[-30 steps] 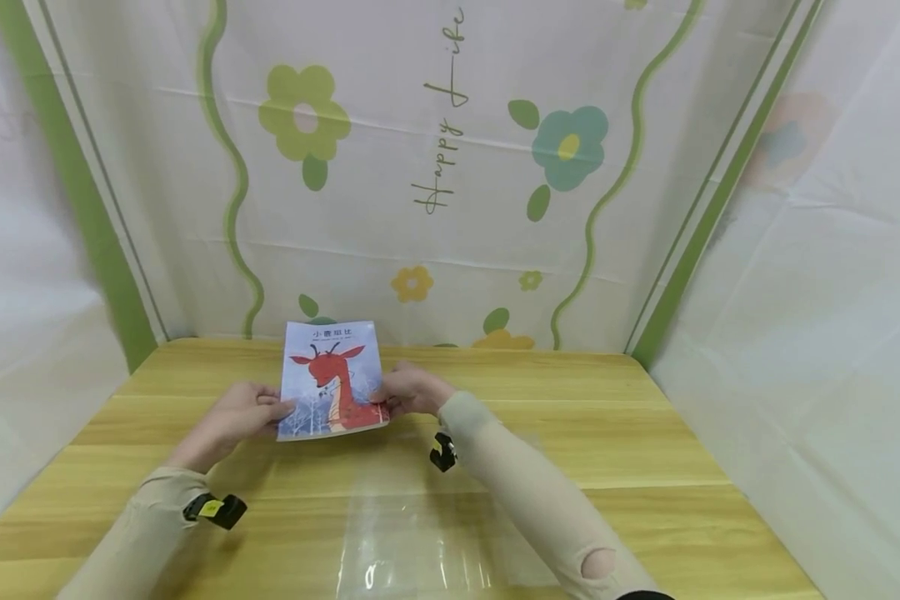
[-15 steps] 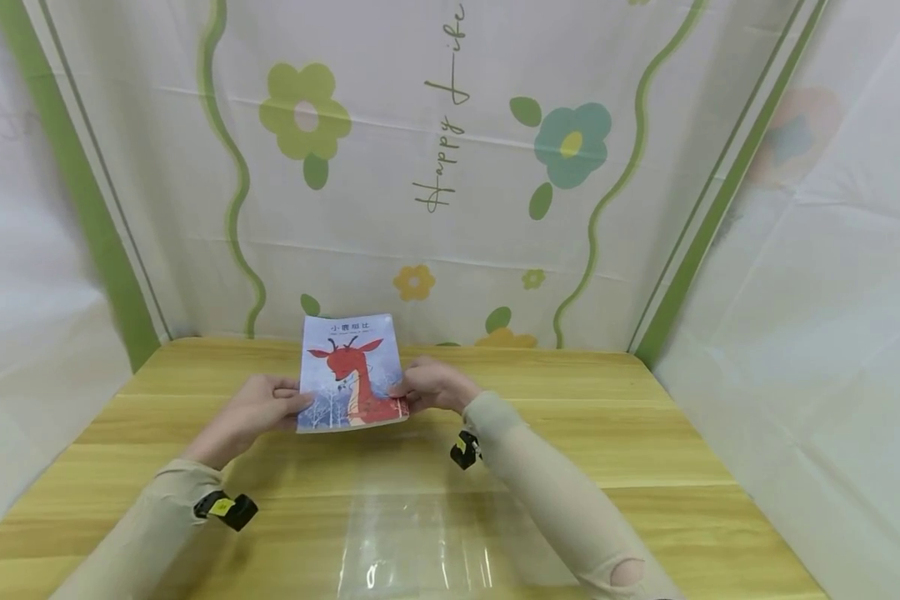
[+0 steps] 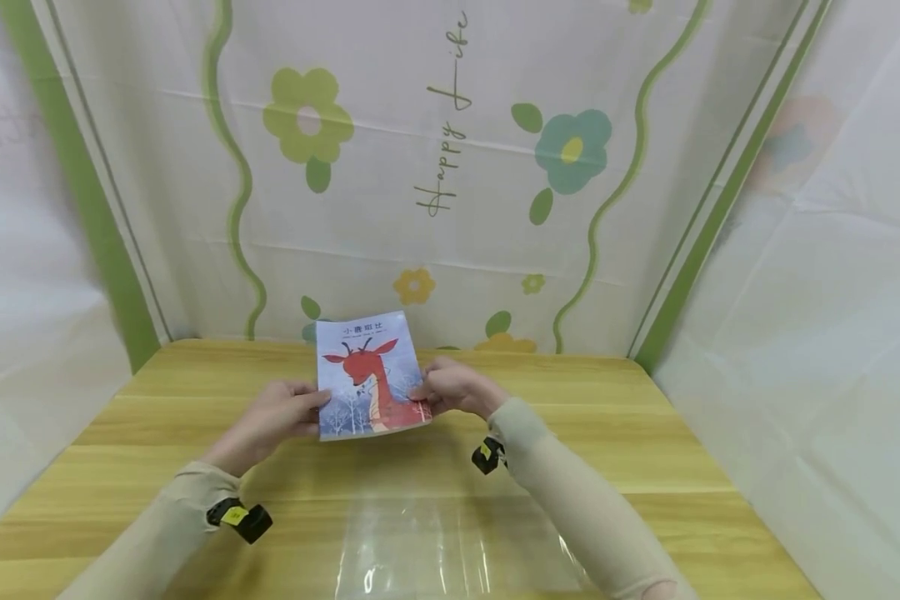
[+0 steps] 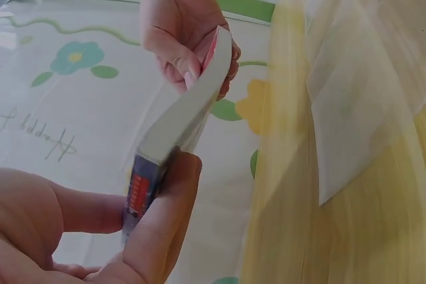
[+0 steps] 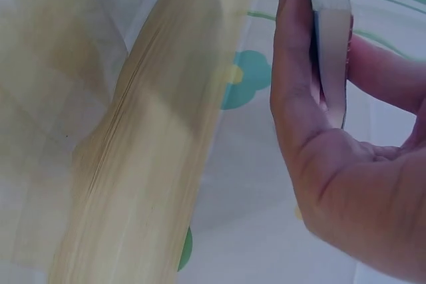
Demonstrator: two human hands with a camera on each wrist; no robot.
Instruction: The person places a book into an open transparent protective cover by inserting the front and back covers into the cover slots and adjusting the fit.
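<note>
A thin paperback picture book [image 3: 371, 375] with a red deer on a blue cover is held up above the table, its front facing the head camera. My left hand [image 3: 273, 417] pinches its left edge, thumb on the cover and fingers behind. On the opposite side my right hand [image 3: 457, 387] pinches the lower right edge the same way. The left wrist view shows the book's pages [image 4: 193, 101] bowed slightly between both hands. In the right wrist view, the fingers and thumb of my right hand [image 5: 359, 164] sit on either side of the book's edge [image 5: 331, 44].
A clear plastic sheet or bag [image 3: 420, 542] lies on the wooden table [image 3: 607, 467] near its front. Behind the table hangs a white curtain [image 3: 390, 167] with printed flowers, and more curtain closes both sides.
Both hands have carried the book to the right across the head view, from left of centre nearer the middle. It tilts slightly more, and the grip of each hand looks the same.
</note>
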